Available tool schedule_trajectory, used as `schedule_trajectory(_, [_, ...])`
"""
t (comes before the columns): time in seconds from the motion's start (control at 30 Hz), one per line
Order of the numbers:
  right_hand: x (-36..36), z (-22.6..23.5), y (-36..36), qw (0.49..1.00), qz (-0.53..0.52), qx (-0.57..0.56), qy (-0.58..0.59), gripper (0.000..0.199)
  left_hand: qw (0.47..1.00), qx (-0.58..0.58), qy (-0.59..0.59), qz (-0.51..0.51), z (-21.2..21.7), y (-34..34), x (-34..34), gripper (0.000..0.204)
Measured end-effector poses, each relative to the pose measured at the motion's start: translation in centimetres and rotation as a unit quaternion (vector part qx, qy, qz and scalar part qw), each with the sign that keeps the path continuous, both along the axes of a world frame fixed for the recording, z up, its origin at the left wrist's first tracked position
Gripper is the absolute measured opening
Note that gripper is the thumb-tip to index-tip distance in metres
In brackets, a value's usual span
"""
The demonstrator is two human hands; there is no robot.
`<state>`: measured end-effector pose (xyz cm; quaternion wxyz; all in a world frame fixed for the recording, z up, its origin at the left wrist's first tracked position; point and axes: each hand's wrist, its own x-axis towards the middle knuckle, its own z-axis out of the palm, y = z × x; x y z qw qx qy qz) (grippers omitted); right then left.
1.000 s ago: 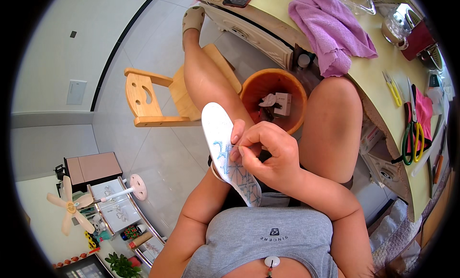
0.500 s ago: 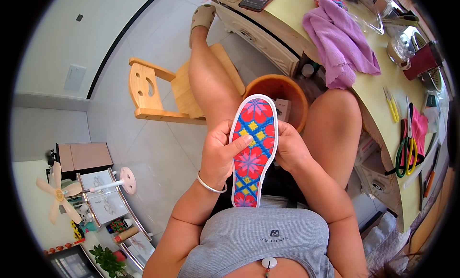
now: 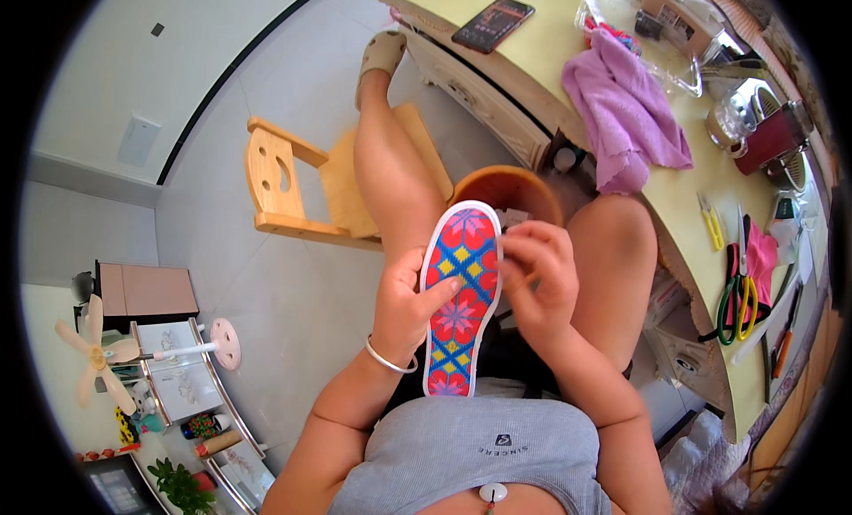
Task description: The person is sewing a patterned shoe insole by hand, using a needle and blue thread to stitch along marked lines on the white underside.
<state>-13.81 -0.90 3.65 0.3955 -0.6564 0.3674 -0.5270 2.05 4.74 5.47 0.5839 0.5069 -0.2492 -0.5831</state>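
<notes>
The insole [image 3: 460, 302] is embroidered with red and pink flowers on blue and yellow bands, held face-up over the lap. The left hand [image 3: 406, 304] grips its left edge; the right hand [image 3: 535, 275] pinches its right edge.

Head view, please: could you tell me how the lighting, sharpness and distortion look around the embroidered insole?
Head view: bright, even daylight; the insole is sharp and colourful between the left hand and right hand; fisheye bends the table edge; dark vignette rings the frame; the corners are black.
</notes>
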Motion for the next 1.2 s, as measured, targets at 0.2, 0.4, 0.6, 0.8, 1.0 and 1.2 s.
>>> schedule_trajectory(0.2, [0.4,0.6,0.2,0.966,-0.01,-0.224,0.127,0.019,0.997,-0.029,-0.072,-0.023,0.1,0.2,-0.4,0.02])
schedule_trajectory(0.4, [-4.7,4.5,0.7,0.831,0.251,0.241,-0.433,0.005,0.944,-0.052,-0.3,0.124,-0.2,-0.6,3.3,0.018])
schedule_trajectory(0.6, [-30.0,5.1,-3.9,0.864,-0.02,0.061,-0.5,0.015,0.78,-0.011,-0.54,0.315,0.2,0.1,16.7,0.013])
schedule_trajectory(0.8, [-58.6,2.4,-3.7,0.83,-0.292,-0.036,-0.474,0.01,0.803,-0.011,-0.506,0.315,-2.2,0.8,19.0,0.015])
schedule_trajectory(1.0, [-35.3,6.0,-5.4,0.873,-0.385,-0.06,-0.294,0.029,0.979,-0.073,-0.128,0.143,-0.4,-1.4,5.0,0.016])
schedule_trajectory(1.2, [-9.1,4.3,-1.5,0.984,-0.113,0.087,-0.11,0.011,0.991,-0.059,-0.107,0.062,0.3,-0.6,0.0,0.021])
